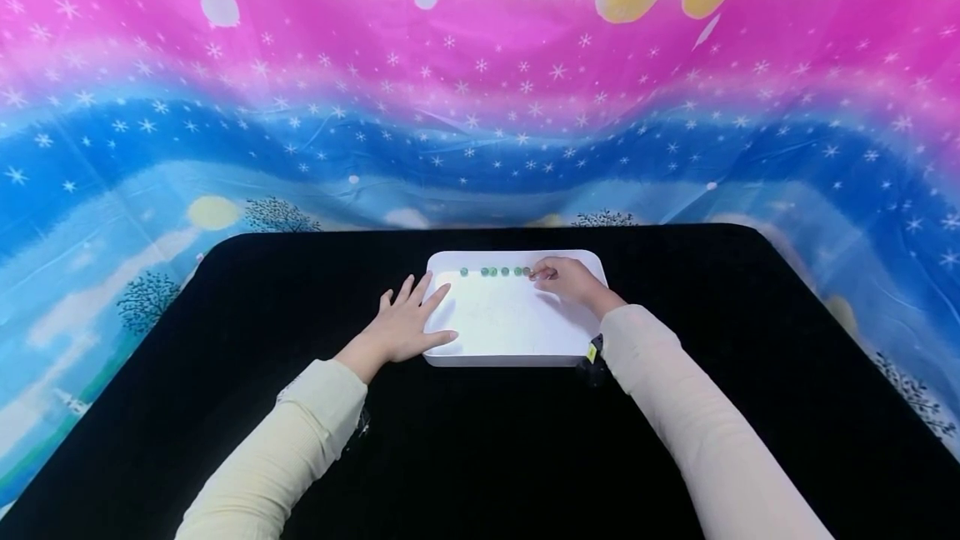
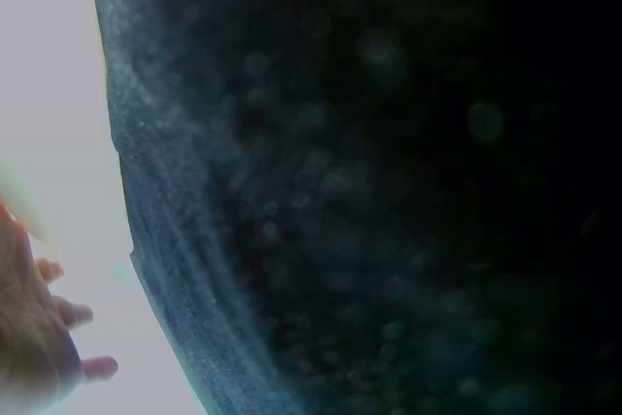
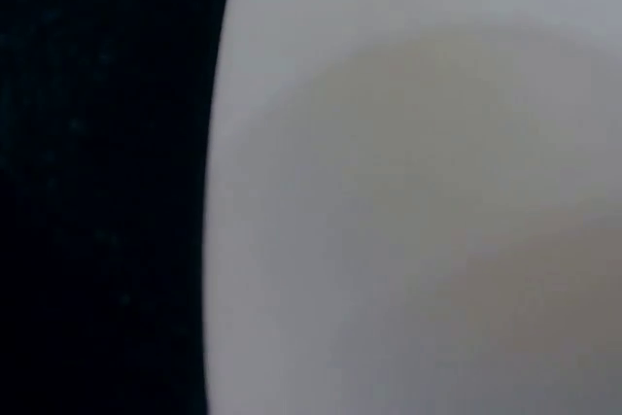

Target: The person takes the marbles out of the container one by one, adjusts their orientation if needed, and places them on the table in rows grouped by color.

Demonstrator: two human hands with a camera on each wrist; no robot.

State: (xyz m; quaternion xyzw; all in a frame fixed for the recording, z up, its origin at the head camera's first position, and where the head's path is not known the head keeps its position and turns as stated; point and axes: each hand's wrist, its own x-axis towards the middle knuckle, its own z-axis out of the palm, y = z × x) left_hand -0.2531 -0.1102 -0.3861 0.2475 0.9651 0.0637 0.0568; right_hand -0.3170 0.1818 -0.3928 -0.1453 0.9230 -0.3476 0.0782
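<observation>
A white rounded tray or board (image 1: 480, 323) lies on the black table. Several small green pieces (image 1: 505, 272) form a row near its far edge, with a wider gap after the leftmost one. My left hand (image 1: 401, 327) rests at the tray's left edge, fingers spread; the left wrist view shows part of this hand (image 2: 34, 337) against white. At the right end of the row, my right hand (image 1: 572, 280) pinches a small green piece between thumb and forefinger, partly hidden by the fingertips. The right wrist view shows the white surface (image 3: 292, 240) and a blurred skin-toned shape, but no green piece.
The black-covered table (image 1: 480, 448) extends around the tray. Behind it hangs a pink and blue cloth (image 1: 480, 123) with snowflakes and trees. A small black device with a yellow mark (image 1: 592, 353) shows below the right cuff, by the tray's near right corner.
</observation>
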